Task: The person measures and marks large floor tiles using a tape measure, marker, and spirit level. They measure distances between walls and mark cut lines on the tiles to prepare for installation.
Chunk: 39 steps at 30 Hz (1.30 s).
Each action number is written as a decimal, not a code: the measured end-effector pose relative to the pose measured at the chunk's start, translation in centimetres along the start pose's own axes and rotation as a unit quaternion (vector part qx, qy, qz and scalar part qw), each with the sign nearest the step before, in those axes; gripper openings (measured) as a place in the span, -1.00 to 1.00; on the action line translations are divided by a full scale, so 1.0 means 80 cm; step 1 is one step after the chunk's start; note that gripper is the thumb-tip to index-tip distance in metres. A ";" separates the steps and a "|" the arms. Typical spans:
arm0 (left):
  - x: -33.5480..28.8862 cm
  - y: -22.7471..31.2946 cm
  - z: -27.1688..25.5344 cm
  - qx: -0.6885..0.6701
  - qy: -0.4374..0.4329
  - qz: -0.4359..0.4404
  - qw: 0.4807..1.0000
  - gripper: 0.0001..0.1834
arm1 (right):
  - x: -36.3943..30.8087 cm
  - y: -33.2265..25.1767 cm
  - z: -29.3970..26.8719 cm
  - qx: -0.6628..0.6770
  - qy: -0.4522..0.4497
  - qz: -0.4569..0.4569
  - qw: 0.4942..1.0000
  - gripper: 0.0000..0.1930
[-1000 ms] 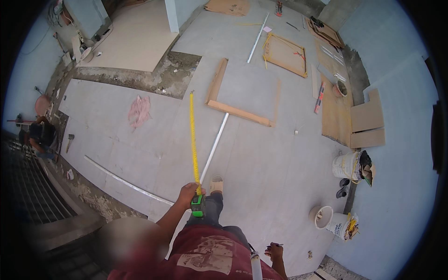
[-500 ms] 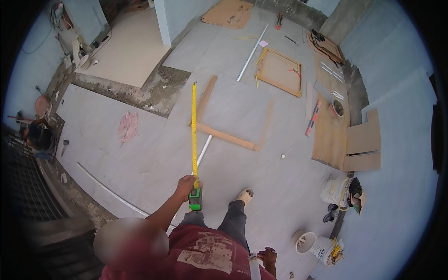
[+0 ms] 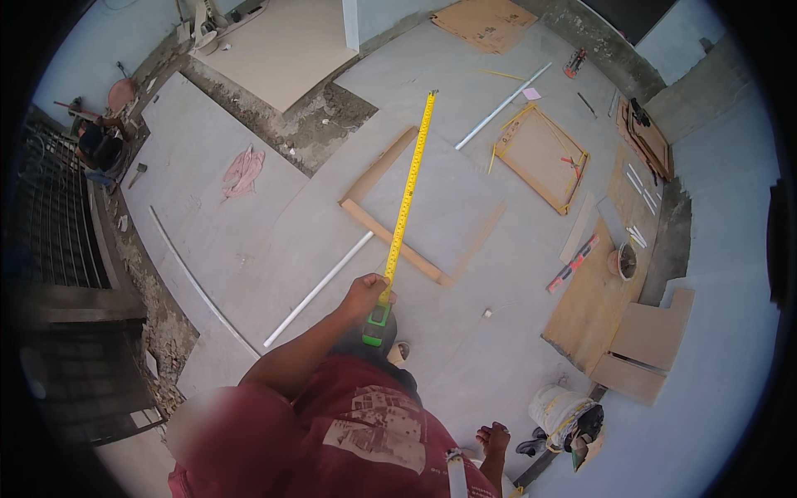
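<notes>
1 x tape measure point(image 3: 376, 324), green/blk case, yellow blade point(image 3: 407, 195) run out, held in front of me. L hand point(image 3: 364, 297): my grip closed on blade nr case mouth. R hand point(image 3: 493, 437): fingers part-curled, contents can't tell. Handling: firm pinch, blade straight, no kinks. Long axis: fwd, leaning slightly R; free end points away, over gray floor point(image 3: 465, 340).

the left hand point(image 3: 366, 296) is clenched out front while the right hand point(image 3: 495, 438) hangs low, half curled.
</notes>
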<state>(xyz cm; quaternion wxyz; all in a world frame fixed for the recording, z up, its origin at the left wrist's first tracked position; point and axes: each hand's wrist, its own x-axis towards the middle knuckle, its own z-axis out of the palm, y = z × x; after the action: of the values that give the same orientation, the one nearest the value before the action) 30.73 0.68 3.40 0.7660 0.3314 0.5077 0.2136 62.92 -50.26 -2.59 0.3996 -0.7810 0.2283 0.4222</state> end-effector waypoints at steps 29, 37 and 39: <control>0.345 0.072 0.440 0.052 0.179 0.062 0.980 -0.68 | 0.164 -0.663 0.443 -0.230 -0.509 -0.105 0.823 -0.62; 0.408 0.129 0.616 0.019 0.285 0.016 0.958 -0.63 | 0.243 -0.861 0.422 -0.344 -0.458 0.067 0.817 -0.70; 0.421 0.118 0.633 0.011 0.302 0.023 0.953 -0.64 | 0.237 -0.889 0.427 -0.401 -0.447 0.051 0.798 -0.69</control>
<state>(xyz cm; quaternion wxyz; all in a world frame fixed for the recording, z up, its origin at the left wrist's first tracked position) 90.66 14.84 2.26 0.5684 0.2713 0.7097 0.3156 106.21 18.24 1.01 0.0862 -0.5829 -0.1259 0.7981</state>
